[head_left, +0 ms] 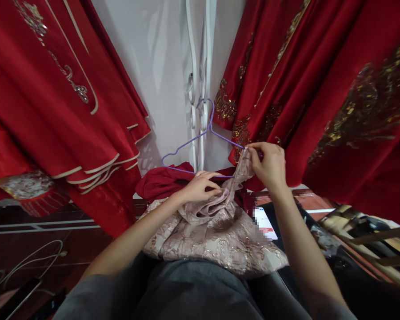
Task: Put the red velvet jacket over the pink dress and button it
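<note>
A pale pink dress (216, 240) with a gold-toned raised pattern lies bunched across my lap. The purple hanger (190, 142) stands above it, hook up, its right end inside a strap-like part of the dress. My right hand (270, 164) pinches the dress fabric at that end, thumb against fingers. Lower down, my left hand (202, 186) is closed on the gathered dress beside the hanger's bottom bar; its fingers cover part of the bar. Dark red cloth (163, 181) lies behind the dress.
Red embellished gowns hang at the left (103, 111) and right (286, 89). White cabinet doors (153, 66) with curved handles stand ahead. A lit phone (266, 224) lies right of the dress. White cables (30, 262) are at lower left, a wooden rack (380, 244) at lower right.
</note>
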A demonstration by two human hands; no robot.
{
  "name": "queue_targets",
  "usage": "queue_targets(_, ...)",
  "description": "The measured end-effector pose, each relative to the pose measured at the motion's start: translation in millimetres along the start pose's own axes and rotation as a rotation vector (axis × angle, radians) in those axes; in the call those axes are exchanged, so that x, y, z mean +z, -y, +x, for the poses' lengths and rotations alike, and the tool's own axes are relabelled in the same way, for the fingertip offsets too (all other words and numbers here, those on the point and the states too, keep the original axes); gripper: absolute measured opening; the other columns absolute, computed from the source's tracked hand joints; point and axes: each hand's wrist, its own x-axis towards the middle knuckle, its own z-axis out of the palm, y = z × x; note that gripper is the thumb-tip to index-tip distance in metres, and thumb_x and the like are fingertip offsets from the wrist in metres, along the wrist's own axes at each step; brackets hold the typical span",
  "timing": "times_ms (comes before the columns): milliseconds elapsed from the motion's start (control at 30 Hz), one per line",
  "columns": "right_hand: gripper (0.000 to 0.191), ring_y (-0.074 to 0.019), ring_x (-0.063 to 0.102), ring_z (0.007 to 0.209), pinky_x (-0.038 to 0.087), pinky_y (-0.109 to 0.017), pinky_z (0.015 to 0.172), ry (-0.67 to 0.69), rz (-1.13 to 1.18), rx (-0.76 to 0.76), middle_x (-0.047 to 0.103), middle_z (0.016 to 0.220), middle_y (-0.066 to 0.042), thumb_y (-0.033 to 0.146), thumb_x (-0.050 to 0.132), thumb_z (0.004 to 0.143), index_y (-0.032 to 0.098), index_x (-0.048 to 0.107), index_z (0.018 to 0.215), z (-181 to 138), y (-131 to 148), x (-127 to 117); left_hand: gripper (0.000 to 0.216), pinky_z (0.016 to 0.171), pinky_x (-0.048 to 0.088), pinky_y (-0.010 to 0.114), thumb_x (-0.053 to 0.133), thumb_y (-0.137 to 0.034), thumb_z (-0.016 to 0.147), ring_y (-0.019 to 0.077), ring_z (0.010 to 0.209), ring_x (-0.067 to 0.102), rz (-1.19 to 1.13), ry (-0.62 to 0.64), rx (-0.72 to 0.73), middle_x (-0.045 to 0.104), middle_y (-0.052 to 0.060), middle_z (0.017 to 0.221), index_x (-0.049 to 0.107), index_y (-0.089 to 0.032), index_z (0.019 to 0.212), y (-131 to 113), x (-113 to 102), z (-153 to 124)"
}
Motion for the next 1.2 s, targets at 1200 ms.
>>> queue_targets(1200,0.027,-0.0159,0.058,0.065,0.041,-0.026,0.062,0.105,0.276,0.068,0.066,0.079,-0.001,0.046,0.052,0.089,0.024,0.063,0.101,4.7,-14.3,22.6,0.023,0.095,0.044,0.041,0.062,-0.041,0.077,0.0249,0.102,0.06,0.2,-0.735,-0.731,0.066,0.006,0.105,0.074,-0.022,0.084,110.5,-101.4,-109.1)
